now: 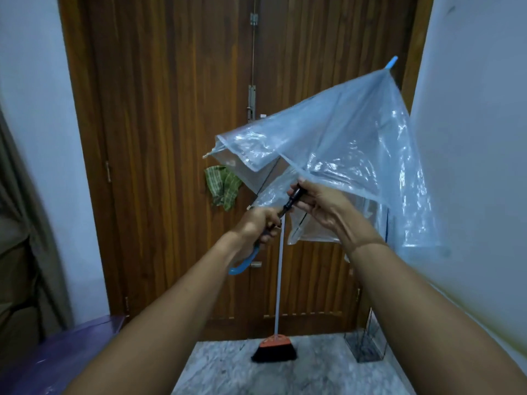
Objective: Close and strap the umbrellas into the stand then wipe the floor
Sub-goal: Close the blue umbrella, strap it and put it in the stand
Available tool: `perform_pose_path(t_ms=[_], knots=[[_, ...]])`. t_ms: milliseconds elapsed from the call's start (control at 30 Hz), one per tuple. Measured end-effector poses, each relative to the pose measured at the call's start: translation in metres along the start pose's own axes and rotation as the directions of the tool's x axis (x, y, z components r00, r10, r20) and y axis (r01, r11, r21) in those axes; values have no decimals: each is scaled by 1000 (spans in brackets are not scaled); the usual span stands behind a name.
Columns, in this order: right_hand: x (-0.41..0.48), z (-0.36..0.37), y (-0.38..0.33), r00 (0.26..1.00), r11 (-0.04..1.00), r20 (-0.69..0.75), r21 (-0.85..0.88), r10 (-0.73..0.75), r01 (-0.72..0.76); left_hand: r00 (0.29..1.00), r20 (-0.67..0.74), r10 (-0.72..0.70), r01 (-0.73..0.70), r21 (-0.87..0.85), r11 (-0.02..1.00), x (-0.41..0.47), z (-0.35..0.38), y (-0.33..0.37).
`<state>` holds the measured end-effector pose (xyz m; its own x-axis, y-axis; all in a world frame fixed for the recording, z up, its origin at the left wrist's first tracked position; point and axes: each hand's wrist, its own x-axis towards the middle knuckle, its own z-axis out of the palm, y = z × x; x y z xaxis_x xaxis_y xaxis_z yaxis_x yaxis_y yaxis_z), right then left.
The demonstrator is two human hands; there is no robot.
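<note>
Head view: I see one umbrella [356,143], clear pale-blue plastic, held up in front of the door [171,109]. Its canopy is half collapsed and sagging, tip pointing up-right. Left hand [258,223] grips the shaft just above the blue crook handle [242,267], fingers wrapped round it. Right hand [322,203] pinches the black runner [295,196] on the shaft, fingers closed on it under the canopy edge.

Handling, my read: light, thin ribs, floppy slick film that likely creases and may be wet. I'd hold it by handle and runner only, not the film, and gather the panels before strapping. Strap not visible.

Counts:
- One umbrella in hand.
- One clear stand [366,344] on the floor [299,377] by the right wall, well below the umbrella. Nothing in it that I can make out.
- One broom [274,347] leaning on the door.
- One green cloth [224,188] hanging on the door.
- One purple glossy sheet [57,352] lower left, maybe a second umbrella, cannot tell.
</note>
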<state>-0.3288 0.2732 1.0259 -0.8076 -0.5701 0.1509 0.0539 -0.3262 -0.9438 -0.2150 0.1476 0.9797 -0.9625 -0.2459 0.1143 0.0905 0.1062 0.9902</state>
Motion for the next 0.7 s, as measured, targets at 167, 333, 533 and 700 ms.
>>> perform_pose_path(t_ms=[167,333,533,700], knots=[[10,0,-2,998,993,-62,-119,2,-10,985,165,50,-46,-27,999,2,-12,-11],[22,3,10,990,977,-140,-212,-7,-23,993,27,113,-113,-18,993,3,-10,-22],[27,6,11,988,936,-149,-352,-41,-14,994,-19,104,-104,-43,994,17,-2,-30],[22,1,21,982,851,-169,-525,-86,-16,993,-25,113,-114,-47,992,26,9,-37]])
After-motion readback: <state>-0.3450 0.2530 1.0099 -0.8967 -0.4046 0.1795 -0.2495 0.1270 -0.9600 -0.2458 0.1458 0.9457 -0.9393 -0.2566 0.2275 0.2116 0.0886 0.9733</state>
